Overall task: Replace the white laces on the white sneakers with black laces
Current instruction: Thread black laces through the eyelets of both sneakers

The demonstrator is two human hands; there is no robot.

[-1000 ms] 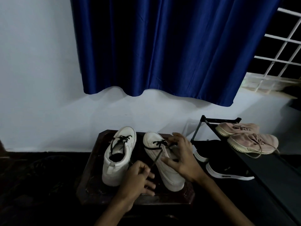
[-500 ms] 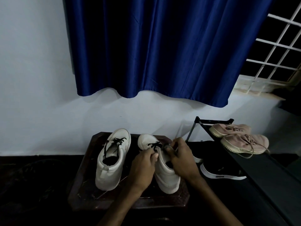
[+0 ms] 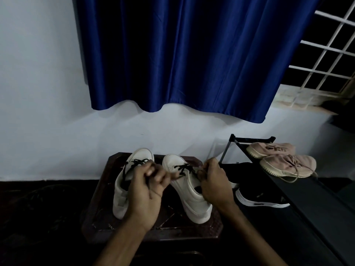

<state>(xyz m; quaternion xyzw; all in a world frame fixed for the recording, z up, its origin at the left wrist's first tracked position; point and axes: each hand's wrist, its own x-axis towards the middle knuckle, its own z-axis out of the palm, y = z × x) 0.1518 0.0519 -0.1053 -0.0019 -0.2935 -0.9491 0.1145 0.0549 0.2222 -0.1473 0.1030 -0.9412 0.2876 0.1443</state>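
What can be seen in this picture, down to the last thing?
white sneakers: two, white, side by side on the table
black laces: one in each white sneaker, black, through the front eyelets
table: one, dark brown, by the wall
curtain: one, blue, hanging above the table
wall: one, white, behind everything
window grille: one, white, upper right
rack: one, black, right of the table
pink sneakers: two, pink, on top of the rack
black sneaker: at least one, black with white sole, under the rack's top
left hand: one, gripping a lace
right hand: one, pinching a lace end
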